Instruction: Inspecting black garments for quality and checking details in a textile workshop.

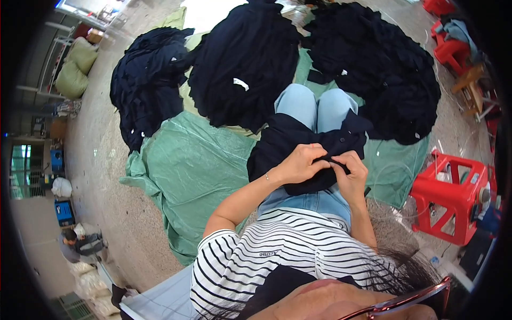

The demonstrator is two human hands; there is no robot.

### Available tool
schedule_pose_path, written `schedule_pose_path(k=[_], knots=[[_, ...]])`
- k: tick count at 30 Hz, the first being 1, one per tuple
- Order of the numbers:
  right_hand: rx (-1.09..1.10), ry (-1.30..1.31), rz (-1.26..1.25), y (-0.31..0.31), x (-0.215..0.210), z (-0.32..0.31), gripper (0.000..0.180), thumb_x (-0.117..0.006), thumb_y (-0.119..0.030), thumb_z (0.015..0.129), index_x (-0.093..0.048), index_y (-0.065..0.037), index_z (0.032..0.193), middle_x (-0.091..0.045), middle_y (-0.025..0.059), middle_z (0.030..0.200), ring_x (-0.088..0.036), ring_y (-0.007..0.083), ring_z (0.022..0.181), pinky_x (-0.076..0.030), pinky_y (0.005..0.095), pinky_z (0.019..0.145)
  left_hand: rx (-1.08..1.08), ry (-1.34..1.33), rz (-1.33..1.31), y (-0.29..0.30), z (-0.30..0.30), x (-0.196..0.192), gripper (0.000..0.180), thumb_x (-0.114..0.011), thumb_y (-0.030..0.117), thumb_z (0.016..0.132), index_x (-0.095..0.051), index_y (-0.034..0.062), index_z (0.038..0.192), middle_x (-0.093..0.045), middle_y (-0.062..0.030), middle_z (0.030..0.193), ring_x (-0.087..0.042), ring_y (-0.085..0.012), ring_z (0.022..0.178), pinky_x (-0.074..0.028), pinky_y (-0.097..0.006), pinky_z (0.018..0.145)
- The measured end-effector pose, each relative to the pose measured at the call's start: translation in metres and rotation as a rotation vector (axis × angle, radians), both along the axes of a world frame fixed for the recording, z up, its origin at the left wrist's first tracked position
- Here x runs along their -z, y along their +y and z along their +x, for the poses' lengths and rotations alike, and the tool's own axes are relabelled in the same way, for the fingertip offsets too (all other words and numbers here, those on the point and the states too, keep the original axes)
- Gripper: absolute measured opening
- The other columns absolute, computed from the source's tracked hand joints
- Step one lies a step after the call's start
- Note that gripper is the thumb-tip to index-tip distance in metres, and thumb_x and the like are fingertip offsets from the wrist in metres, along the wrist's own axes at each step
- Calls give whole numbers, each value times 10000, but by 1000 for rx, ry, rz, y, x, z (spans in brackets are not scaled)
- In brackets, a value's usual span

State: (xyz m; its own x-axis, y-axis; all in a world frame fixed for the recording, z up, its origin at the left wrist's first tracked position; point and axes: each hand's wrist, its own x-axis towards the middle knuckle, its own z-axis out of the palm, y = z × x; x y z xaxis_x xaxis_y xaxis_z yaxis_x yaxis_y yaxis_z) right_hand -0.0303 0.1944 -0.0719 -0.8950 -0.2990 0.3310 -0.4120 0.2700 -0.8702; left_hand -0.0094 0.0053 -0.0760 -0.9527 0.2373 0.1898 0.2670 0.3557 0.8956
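Note:
A dark navy garment (298, 144) lies across my lap, over my light blue jeans (314, 106). My left hand (304, 162) and my right hand (351, 173) meet at its near edge, both pinching a fold of the fabric between the fingers. The spot under my fingertips is hidden.
Three piles of dark navy garments (245, 64) (146, 80) (378, 69) lie on a green sheet (186, 170) on the concrete floor ahead. A red plastic stool (453, 194) stands at my right, more red stools (450, 48) farther back. Another person (74, 245) crouches far left beside sacks.

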Motion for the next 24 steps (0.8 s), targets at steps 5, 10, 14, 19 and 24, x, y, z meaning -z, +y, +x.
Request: schedule_pose_path(k=[5,10,14,19,24], knots=[[-7,-49,-56,-3,0,-6,128,-725,80,756,-691,21,864,-654,111,813,-644,228,753,-495,304,668,-36,99,-69,3,1,-1,100,-688,26,857,-611,-38,854,-582,-171,762,-608,-350,700,-478,-397,606],[-46,-119,-119,-4,14,-9,106,-746,36,782,-684,28,867,-638,90,809,-616,193,732,-473,290,656,-58,222,-207,4,7,1,124,-687,-4,836,-575,-18,889,-556,-136,814,-598,-332,701,-499,-399,596],[3,-284,-119,-5,20,-6,120,-767,-3,795,-673,35,859,-612,72,781,-565,142,688,-439,274,619,-58,234,-166,5,6,6,172,-699,-44,823,-602,-47,965,-586,-159,840,-596,-324,666,-483,-383,577],[40,-238,-122,-10,18,-1,126,-769,-12,801,-670,38,862,-598,67,768,-545,142,670,-422,269,603,-127,189,-149,12,11,12,167,-692,-51,819,-601,-45,959,-587,-158,833,-585,-310,632,-473,-370,558],[42,-312,-134,-7,23,-1,138,-773,-28,807,-671,41,868,-597,57,776,-549,114,690,-417,251,610,-179,159,-148,16,14,12,134,-678,-57,813,-603,-40,923,-580,-151,795,-577,-308,614,-470,-367,557]])
